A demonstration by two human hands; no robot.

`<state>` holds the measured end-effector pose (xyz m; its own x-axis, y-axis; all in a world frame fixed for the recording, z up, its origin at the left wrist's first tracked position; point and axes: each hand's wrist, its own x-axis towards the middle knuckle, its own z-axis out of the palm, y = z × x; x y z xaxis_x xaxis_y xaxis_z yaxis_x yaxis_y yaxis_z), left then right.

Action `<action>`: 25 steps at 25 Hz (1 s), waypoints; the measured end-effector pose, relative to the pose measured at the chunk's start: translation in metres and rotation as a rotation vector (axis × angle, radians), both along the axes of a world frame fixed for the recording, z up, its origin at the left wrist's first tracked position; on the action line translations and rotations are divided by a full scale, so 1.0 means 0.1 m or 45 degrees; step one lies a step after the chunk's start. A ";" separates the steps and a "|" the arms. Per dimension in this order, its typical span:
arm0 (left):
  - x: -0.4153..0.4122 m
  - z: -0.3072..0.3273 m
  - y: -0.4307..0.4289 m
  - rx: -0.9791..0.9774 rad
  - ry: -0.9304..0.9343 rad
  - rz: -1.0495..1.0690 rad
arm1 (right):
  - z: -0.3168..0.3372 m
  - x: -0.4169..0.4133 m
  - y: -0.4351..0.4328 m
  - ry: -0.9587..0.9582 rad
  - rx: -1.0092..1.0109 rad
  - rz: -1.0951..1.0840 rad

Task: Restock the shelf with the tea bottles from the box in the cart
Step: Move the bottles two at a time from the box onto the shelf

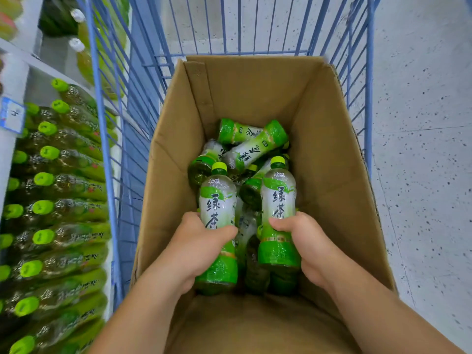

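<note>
An open cardboard box (329, 159) stands inside a blue wire cart (107, 159). Several green tea bottles (251, 146) lie jumbled at its bottom. My left hand (196, 249) grips one green-capped tea bottle (217, 200) around its lower body, cap pointing away from me. My right hand (304, 241) grips a second tea bottle (278, 195) the same way, just to the right. Both held bottles are inside the box, above the loose ones. The shelf (15, 80) on the left holds rows of similar bottles (58, 185) with bright green caps.
Taller bottles with white caps (76, 44) stand on the upper shelf level at the far left. A blue price tag (11, 116) hangs on the shelf edge. Speckled white floor (421, 123) lies to the right of the cart.
</note>
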<state>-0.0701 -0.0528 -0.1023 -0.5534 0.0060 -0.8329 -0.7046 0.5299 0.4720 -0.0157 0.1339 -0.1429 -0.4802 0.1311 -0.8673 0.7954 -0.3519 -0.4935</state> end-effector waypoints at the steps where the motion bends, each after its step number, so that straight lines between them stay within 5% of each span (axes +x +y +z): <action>1: 0.06 0.07 -0.01 0.023 0.016 0.000 | 0.07 0.05 0.00 0.014 0.011 0.005; 25: 1.48 2.11 -0.36 0.079 0.527 0.186 | 2.30 1.04 -0.11 0.333 0.363 0.537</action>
<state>0.0782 -0.0893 0.1090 -0.8391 -0.0544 -0.5413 -0.5150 0.4003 0.7580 0.0879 0.1225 0.0873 -0.7356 0.0935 -0.6710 0.6768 0.1454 -0.7217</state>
